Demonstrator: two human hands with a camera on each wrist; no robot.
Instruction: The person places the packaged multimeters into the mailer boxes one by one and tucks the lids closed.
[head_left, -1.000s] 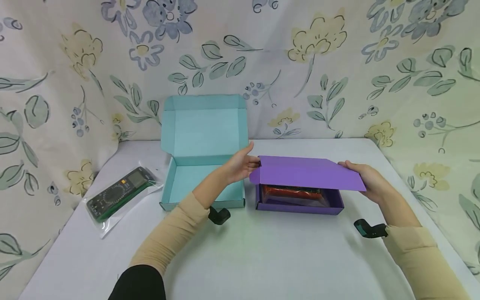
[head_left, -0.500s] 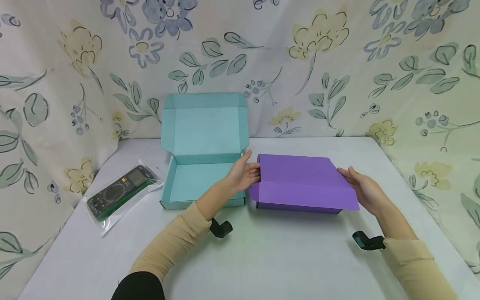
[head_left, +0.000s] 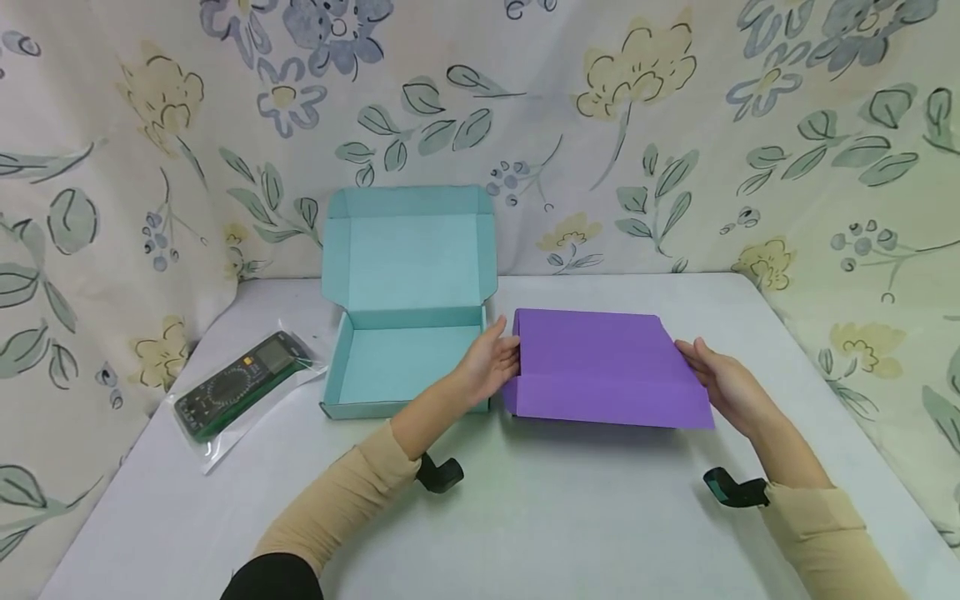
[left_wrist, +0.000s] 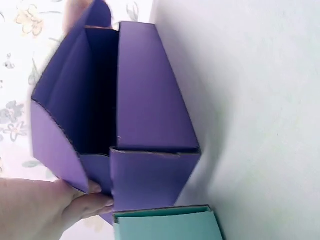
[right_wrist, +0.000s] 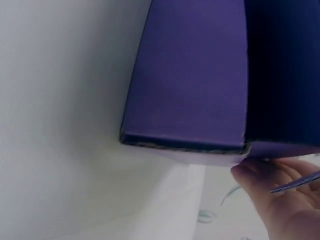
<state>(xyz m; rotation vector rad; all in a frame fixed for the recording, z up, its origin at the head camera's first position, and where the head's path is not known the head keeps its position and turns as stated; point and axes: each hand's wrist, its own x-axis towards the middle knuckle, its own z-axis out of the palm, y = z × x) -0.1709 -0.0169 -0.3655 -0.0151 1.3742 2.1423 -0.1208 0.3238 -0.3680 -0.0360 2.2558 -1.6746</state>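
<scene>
A purple cardboard box point(head_left: 592, 350) lies on the white table, its lid folded down over the top with the front flap sticking forward. In both wrist views a dark gap still shows between the lid and the box's front wall point(left_wrist: 150, 90). My left hand point(head_left: 487, 362) touches the box's left side, with fingertips by the lid's side flap point(left_wrist: 57, 142) and thumb raised. On the opposite side, my right hand point(head_left: 727, 383) touches the lid's right edge with its fingers; the right wrist view shows its fingertips point(right_wrist: 245, 170) against the corner. The lid hides the box's contents.
An open teal box point(head_left: 405, 367) stands just left of the purple one, its lid upright. Further left lies a green and black multimeter point(head_left: 243, 379) in a clear plastic bag. Floral cloth point(head_left: 555, 150) hangs behind the white table point(head_left: 570, 517).
The purple lid has come down from half raised, covering the red packaged item seen inside earlier. Both hands have moved slightly toward the front along the box's sides.
</scene>
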